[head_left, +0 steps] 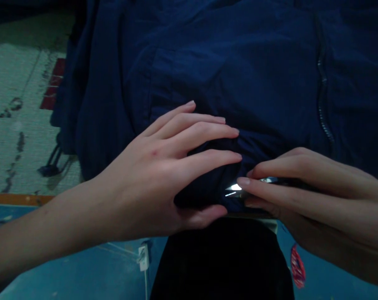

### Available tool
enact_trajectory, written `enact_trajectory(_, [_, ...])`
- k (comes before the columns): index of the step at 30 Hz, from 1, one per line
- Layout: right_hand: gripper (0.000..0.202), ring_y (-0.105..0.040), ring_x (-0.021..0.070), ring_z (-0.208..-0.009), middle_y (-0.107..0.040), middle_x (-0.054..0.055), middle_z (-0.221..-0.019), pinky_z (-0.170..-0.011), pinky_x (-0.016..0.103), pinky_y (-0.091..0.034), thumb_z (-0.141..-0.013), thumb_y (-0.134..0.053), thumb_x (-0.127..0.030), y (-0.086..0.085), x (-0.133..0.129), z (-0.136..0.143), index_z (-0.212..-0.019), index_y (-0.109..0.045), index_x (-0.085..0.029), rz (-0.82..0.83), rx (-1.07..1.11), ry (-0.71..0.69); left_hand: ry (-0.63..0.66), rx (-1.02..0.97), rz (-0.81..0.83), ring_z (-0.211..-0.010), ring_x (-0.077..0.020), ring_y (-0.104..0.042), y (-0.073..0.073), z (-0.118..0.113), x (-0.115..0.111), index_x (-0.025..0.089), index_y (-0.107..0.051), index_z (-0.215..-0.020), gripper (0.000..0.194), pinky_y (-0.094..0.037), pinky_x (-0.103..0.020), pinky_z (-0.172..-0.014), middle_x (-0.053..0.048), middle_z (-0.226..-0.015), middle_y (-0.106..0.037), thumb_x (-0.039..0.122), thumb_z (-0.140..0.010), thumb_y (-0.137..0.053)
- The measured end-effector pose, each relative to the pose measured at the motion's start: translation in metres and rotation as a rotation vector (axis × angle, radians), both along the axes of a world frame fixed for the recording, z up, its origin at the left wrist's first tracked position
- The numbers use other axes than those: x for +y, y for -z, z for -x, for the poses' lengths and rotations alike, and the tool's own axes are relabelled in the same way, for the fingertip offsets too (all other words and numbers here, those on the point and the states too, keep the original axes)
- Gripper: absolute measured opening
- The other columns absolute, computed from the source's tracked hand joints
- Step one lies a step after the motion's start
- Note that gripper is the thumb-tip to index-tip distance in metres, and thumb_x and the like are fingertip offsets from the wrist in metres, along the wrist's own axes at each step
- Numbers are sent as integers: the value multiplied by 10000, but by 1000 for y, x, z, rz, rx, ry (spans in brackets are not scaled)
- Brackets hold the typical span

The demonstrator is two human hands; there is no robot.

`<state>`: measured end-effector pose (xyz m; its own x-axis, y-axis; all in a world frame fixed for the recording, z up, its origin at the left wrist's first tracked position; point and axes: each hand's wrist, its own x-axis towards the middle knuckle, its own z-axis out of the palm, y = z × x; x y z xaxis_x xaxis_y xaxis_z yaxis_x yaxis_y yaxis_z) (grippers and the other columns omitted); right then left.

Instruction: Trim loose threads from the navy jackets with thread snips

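Note:
A dark navy jacket (226,83) is spread out in front of me, with a zipper (324,104) running down its right part. My left hand (163,166) lies on the cloth near the front edge, its fingers stretched out and apart. At the right, my right hand (304,191) is closed around a small pair of thread snips (235,187). Their two bright pointed blades stick out to the left, close to the left thumb and index finger, over the fabric. Most of the snips' body is hidden by the fingers.
A pale, stained tabletop (23,137) with dark red marks shows at the left. A cord end (49,168) hangs from the jacket there. Below the table edge lie a blue floor (82,271), a white power strip (143,256) with a cable and a red bundle (297,266).

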<state>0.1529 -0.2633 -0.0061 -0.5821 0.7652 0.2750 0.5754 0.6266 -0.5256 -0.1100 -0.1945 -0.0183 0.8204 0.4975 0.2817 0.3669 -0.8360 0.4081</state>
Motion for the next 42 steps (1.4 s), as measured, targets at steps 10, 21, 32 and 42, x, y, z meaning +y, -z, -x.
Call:
enact_trajectory(10, [281,-710,174,-834,-758,47,-1075,-655,305,-609,-1012,-570,-78,4,-2,0,-1173,-745,-228,-16,-54,19,-11,17,-18,-1430,-318,-576,0,-1,0,287,-678,-1309,497,-326,-564,-1336,-28,-1493,-647,509,-873,-765])
enact_trajectory(21, [177,-734,163,-899,-731,66,-1105,-735,246,-638,-972,-727,-142,3,-5,-1,-1125,-777,-216,-106,65,133,2,67,-75,-1467,-275,-529,-1,2,-2,234,-641,-1370,480,-303,-534,-1335,-32,-1538,-607,420,-931,-694])
enact_trajectory(32, [219,-738,191,-1000,-744,104,-1112,-847,282,-630,-978,-696,-98,11,0,1,-1181,-764,-145,-182,13,37,30,59,-59,-1483,-330,-523,0,1,2,243,-590,-1443,603,-290,-578,-1346,-96,-1572,-589,524,-923,-709])
enact_trajectory(42, [213,-727,207,-971,-716,120,-1095,-873,317,-633,-1020,-678,-208,15,35,-11,-1210,-736,-130,-418,-99,-91,89,154,-140,-1537,-394,-438,-1,-1,32,134,-485,-1558,886,-275,-628,-1313,-202,-1628,-504,675,-888,-693])
